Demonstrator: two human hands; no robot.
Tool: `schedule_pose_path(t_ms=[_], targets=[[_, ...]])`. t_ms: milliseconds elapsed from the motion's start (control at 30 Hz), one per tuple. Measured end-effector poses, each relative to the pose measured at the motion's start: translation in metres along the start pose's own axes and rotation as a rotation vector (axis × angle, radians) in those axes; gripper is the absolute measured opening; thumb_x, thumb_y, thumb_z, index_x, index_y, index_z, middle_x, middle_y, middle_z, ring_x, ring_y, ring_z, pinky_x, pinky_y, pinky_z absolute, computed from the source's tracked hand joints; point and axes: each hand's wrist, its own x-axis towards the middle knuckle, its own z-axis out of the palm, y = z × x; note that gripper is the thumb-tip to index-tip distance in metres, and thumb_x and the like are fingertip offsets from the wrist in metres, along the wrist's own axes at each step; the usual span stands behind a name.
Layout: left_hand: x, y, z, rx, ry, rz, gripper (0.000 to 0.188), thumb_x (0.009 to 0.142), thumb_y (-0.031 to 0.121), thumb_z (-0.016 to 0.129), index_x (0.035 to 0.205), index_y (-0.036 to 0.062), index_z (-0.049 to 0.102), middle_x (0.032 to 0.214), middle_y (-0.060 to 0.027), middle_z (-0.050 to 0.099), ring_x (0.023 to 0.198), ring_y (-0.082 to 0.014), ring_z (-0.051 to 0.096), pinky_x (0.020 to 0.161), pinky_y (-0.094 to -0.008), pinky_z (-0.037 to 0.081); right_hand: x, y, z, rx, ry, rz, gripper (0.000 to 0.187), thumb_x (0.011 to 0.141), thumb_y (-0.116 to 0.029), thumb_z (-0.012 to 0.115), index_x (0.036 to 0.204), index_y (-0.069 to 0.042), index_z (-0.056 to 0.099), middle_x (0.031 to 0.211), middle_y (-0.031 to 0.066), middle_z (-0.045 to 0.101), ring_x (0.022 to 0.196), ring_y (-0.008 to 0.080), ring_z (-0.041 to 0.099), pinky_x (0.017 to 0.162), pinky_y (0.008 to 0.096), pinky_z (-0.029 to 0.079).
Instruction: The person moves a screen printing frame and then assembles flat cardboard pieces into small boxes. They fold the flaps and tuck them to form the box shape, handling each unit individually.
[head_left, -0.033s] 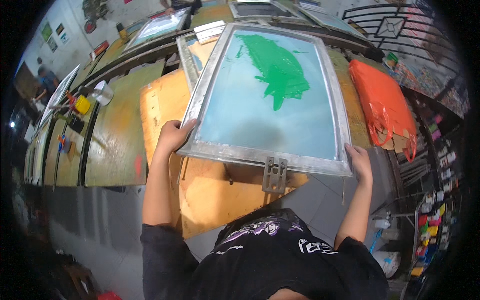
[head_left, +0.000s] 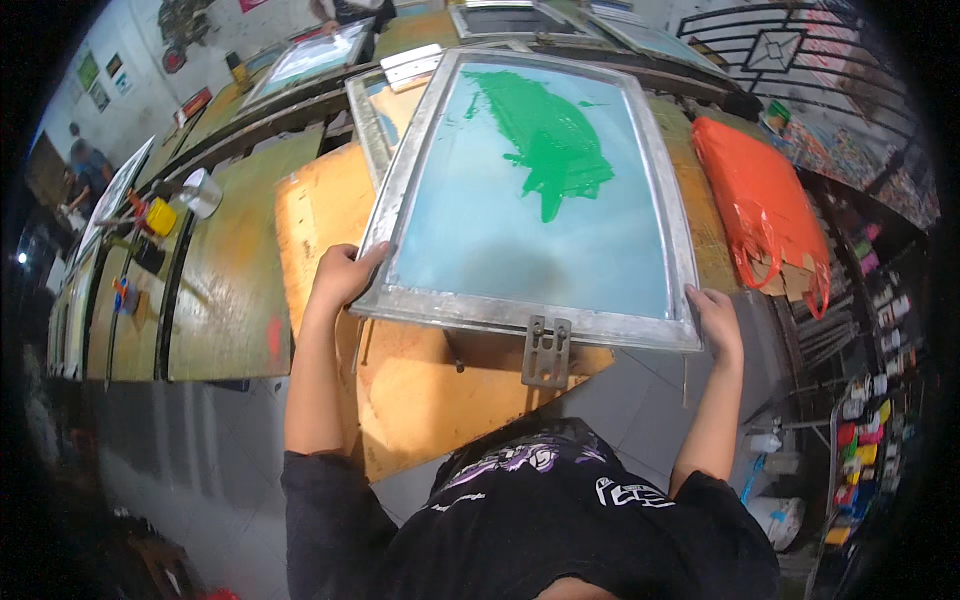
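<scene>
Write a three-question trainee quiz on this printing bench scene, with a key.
1. True or false: both hands grip the near corners of the metal-framed screen.
2. What colour is the ink patch on the mesh?
3. What lies right of the screen? A) orange plastic bag B) blue bucket C) folded towel

Key: 1 true, left hand and right hand each hold a corner; 2 green; 3 A.
</scene>
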Motion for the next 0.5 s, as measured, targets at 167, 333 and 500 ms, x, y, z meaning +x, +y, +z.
schedule_pose_path(t_ms=[167, 333, 500], targets=[[0.005, 0.019, -0.001, 0.001, -0.049, -0.047, 0.065, 0.070, 0.050, 0.069, 0.086, -0.0129, 0.062, 0.078, -0.0202, 0.065, 0.070, -0.0256, 0.064, 0.064, -0.0336, 0.050, 0.012, 0.006, 0.002, 0.100, -0.039, 0.110, 0.040, 0.081, -0.028, 0.062, 0.090, 0.011, 0.061, 0.079, 0.0130, 0.063, 0.069, 0.0175, 0.059, 0.063, 0.0315, 0.046], [0.013, 0.019, 0.004, -0.095, -0.052, -0.019, 0.065, 0.072, 0.051, 0.067, 0.084, -0.0128, 0.062, 0.075, -0.0178, 0.064, 0.067, -0.0240, 0.064, 0.060, -0.0337, 0.049, 0.021, 0.011, 0.005, 0.237, -0.053, 0.131, 0.039, 0.080, -0.026, 0.062, 0.092, 0.011, 0.062, 0.080, 0.0137, 0.064, 0.068, 0.0186, 0.059, 0.062, 0.0316, 0.046], [0.014, 0.013, 0.012, -0.231, -0.022, 0.030, 0.062, 0.073, 0.046, 0.068, 0.083, -0.0143, 0.061, 0.072, -0.0172, 0.063, 0.065, -0.0239, 0.063, 0.055, -0.0345, 0.049, 0.023, 0.008, 0.021, 0.236, 0.053, 0.115, 0.037, 0.079, -0.025, 0.062, 0.087, 0.011, 0.064, 0.073, 0.0120, 0.064, 0.065, 0.0187, 0.060, 0.059, 0.0325, 0.046]])
